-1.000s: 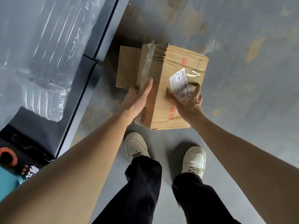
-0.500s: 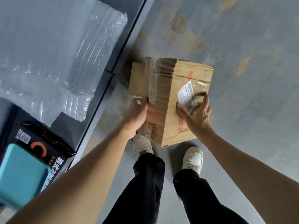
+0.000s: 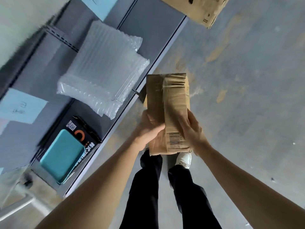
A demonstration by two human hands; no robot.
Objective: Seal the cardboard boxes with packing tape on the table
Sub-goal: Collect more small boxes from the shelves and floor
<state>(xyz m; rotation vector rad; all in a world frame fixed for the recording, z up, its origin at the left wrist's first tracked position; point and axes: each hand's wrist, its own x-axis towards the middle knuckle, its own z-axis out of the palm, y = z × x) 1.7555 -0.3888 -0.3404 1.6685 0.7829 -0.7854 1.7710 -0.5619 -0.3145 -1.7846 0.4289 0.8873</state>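
Observation:
A worn brown cardboard box (image 3: 170, 103) with old clear tape and a barcode is held in the air above the floor, in front of my legs. My left hand (image 3: 148, 129) grips its left near side, thumb lying across the taped face. My right hand (image 3: 191, 128) holds its right near edge with fingers spread over the side. The grey table (image 3: 145, 27) lies to the left of the box. No packing tape roll is in view.
On the table lie stacked air-cushion bags (image 3: 104, 70), a black carton with a teal insert (image 3: 66, 151) and light blue sheets (image 3: 21, 105). A larger cardboard box (image 3: 203, 9) sits at the top. My feet stand on grey concrete floor (image 3: 247, 80).
The box has been lifted off the floor and turned so its taped, barcoded face points up. Both hands went from touching it to gripping it. My view swung up toward the table.

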